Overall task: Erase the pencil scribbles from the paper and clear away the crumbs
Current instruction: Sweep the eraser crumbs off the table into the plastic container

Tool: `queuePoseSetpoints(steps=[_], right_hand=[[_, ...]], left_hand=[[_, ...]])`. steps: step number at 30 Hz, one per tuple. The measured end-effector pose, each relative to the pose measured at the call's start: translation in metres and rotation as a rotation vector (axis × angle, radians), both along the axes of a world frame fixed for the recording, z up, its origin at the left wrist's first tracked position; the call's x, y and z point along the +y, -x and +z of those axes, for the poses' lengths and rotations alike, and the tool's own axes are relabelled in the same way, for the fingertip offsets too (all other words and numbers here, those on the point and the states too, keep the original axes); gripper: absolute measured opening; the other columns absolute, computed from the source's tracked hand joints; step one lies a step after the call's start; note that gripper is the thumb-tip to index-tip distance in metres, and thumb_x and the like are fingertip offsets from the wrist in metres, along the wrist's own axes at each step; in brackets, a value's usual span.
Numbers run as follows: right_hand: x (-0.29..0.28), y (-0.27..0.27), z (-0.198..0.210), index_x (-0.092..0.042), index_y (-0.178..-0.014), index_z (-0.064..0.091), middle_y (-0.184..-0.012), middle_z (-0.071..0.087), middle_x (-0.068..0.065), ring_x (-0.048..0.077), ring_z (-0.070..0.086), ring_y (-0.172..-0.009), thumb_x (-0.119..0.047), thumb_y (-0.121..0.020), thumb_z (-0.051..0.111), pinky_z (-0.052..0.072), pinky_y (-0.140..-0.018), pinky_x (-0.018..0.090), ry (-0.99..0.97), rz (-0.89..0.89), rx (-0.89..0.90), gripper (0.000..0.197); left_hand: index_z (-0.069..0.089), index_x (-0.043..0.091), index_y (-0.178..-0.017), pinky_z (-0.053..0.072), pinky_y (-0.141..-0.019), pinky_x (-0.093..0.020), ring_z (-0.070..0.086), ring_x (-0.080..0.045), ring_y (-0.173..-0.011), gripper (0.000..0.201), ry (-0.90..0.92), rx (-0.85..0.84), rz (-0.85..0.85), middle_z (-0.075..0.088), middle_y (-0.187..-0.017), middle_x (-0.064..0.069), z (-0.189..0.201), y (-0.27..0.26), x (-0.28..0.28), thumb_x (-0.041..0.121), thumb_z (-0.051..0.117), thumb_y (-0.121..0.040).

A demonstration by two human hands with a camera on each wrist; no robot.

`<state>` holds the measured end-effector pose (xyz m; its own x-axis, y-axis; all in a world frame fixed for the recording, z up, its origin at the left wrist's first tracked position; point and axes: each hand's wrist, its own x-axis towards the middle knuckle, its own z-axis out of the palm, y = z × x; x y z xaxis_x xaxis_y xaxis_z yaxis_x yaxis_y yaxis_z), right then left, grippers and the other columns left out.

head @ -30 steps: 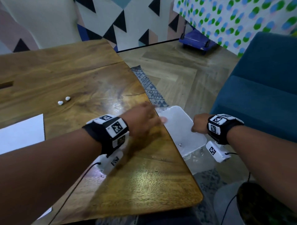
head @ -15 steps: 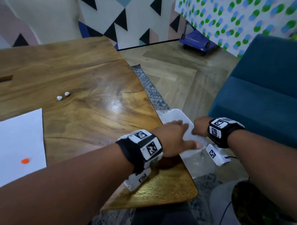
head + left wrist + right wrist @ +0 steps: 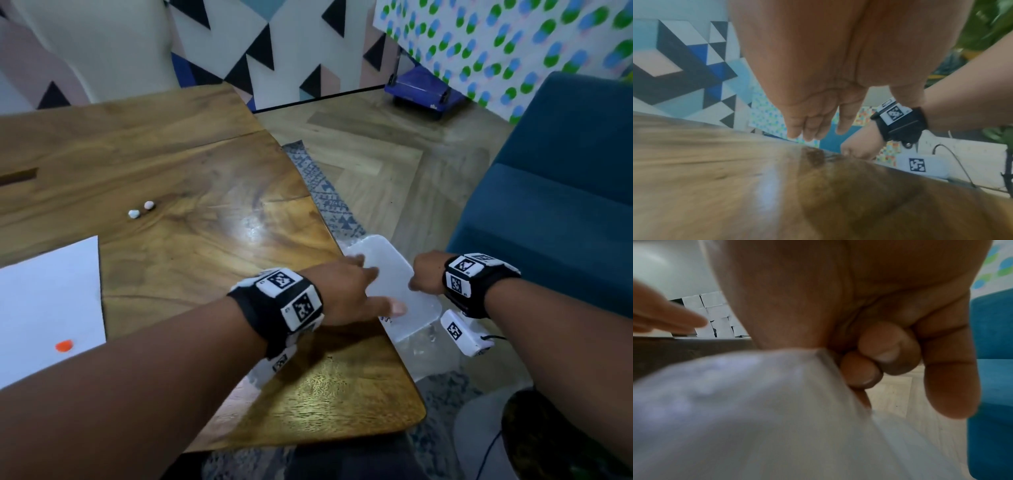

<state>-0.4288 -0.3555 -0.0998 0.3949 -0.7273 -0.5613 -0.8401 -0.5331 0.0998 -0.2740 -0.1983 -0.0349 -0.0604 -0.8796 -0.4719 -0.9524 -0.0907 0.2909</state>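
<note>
Paper lies flat at the left side of my wooden table, white, with a small orange dot near its bottom edge. I cannot see any pencil marks on it from here. Past the paper, farther back on the wood, sit two little white bits side by side, almost touching. The table is brown and shiny, with light bouncing off the middle of it.

My left hand is stretched out flat over the right edge of the table. Its fingers are straight and loose, holding nothing, and they reach out over a white tray. The tray sits just off the table edge, lower than the top. There are a few tiny dark specks on it by my thumb, but they are too small for me to tell what they are.

My right hand grips the far side of the tray. In the right wrist view my fingers curl in under its rim, with my thumb on top.

Under the tray is a pale wooden floor with a gray patterned rug running beside the table. To the right is a blue sofa. At the back, the wall has black, pink and blue triangles, and beside it hangs a cloth with green and blue spots. A low blue cart stands on the floor below the cloth.
</note>
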Motion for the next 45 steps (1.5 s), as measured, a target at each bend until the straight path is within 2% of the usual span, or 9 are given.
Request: queuePoseSetpoints(steps=[3, 8, 15, 21, 25, 32, 36, 39, 45], right_hand=[[0.002, -0.001, 0.002, -0.006, -0.104, 0.067, -0.104, 0.067, 0.013, 0.026, 0.057, -0.084, -0.032, -0.092, 0.059, 0.042, -0.07, 0.027, 0.015, 0.004, 0.007, 0.03], [0.004, -0.002, 0.0, -0.009, -0.09, 0.061, -0.09, 0.059, 0.009, 0.026, 0.057, -0.081, -0.03, -0.091, 0.059, 0.041, -0.067, 0.026, 0.049, 0.014, 0.005, 0.022], [0.003, -0.007, -0.001, -0.011, -0.09, 0.062, -0.094, 0.063, 0.01, 0.025, 0.058, -0.081, -0.036, -0.091, 0.061, 0.043, -0.068, 0.026, 0.041, 0.032, 0.015, 0.024], [0.004, -0.006, -0.003, -0.012, -0.089, 0.059, -0.09, 0.059, 0.007, 0.024, 0.059, -0.082, -0.034, -0.09, 0.06, 0.045, -0.068, 0.027, 0.041, 0.039, 0.013, 0.022], [0.005, -0.006, -0.004, -0.011, -0.091, 0.057, -0.09, 0.058, 0.006, 0.025, 0.057, -0.081, -0.034, -0.091, 0.06, 0.044, -0.068, 0.027, 0.041, 0.042, 0.034, 0.023], [0.007, -0.009, -0.004, -0.013, -0.089, 0.061, -0.09, 0.062, 0.007, 0.027, 0.062, -0.082, -0.036, -0.088, 0.061, 0.048, -0.071, 0.028, 0.04, 0.041, 0.028, 0.023], [0.008, -0.001, -0.004, -0.012, -0.086, 0.057, -0.089, 0.06, 0.008, 0.027, 0.059, -0.081, -0.035, -0.089, 0.06, 0.046, -0.069, 0.028, 0.047, 0.039, 0.016, 0.023], [0.009, 0.006, -0.004, -0.01, -0.086, 0.056, -0.089, 0.056, 0.009, 0.026, 0.055, -0.081, -0.032, -0.09, 0.057, 0.041, -0.068, 0.026, 0.037, 0.037, 0.017, 0.022], [0.009, 0.004, -0.008, -0.01, -0.093, 0.063, -0.097, 0.064, 0.013, 0.027, 0.054, -0.081, -0.032, -0.09, 0.058, 0.04, -0.069, 0.026, 0.038, 0.041, 0.036, 0.023]], left_hand=[[0.025, 0.026, -0.162, 0.021, -0.123, -0.047, 0.02, -0.029, -0.155, 0.087, 0.145, -0.022, 0.033, 0.011, -0.171, -0.007, 0.001, -0.013, -0.005, 0.075, 0.045, -0.093], [0.011, 0.014, -0.163, 0.016, -0.124, -0.058, 0.0, -0.039, -0.157, 0.104, 0.043, -0.222, 0.499, -0.004, -0.171, -0.017, -0.024, -0.072, -0.008, 0.081, 0.041, -0.09], [0.046, 0.027, -0.151, 0.033, -0.119, -0.047, 0.031, -0.026, -0.15, 0.079, 0.128, 0.012, -0.124, 0.032, -0.164, -0.005, -0.006, -0.051, 0.009, 0.079, 0.035, -0.092], [0.013, 0.013, -0.163, 0.016, -0.124, -0.06, -0.002, -0.039, -0.157, 0.103, 0.043, -0.184, 0.506, -0.004, -0.17, -0.019, -0.028, -0.103, 0.025, 0.082, 0.035, -0.089], [-0.001, 0.011, -0.163, 0.008, -0.125, -0.06, -0.009, -0.041, -0.156, 0.113, 0.029, -0.189, 0.406, -0.016, -0.168, -0.021, -0.035, -0.058, 0.026, 0.088, 0.027, -0.086], [0.007, 0.013, -0.164, 0.007, -0.127, -0.046, -0.006, -0.029, -0.158, 0.103, 0.091, 0.082, 0.066, -0.008, -0.171, -0.014, -0.013, 0.033, 0.02, 0.079, 0.041, -0.092], [0.002, 0.014, -0.164, 0.011, -0.127, -0.05, -0.004, -0.031, -0.158, 0.109, 0.189, -0.009, 0.28, -0.01, -0.171, -0.014, -0.008, -0.004, 0.033, 0.083, 0.041, -0.088], [-0.006, 0.01, -0.163, 0.007, -0.127, -0.05, -0.009, -0.034, -0.157, 0.113, 0.033, -0.123, 0.418, -0.015, -0.169, -0.018, -0.016, -0.039, 0.056, 0.084, 0.035, -0.088], [-0.012, 0.007, -0.161, 0.006, -0.127, -0.054, -0.015, -0.04, -0.155, 0.119, -0.031, -0.148, 0.299, -0.023, -0.165, -0.023, -0.027, 0.015, 0.058, 0.087, 0.033, -0.086]])
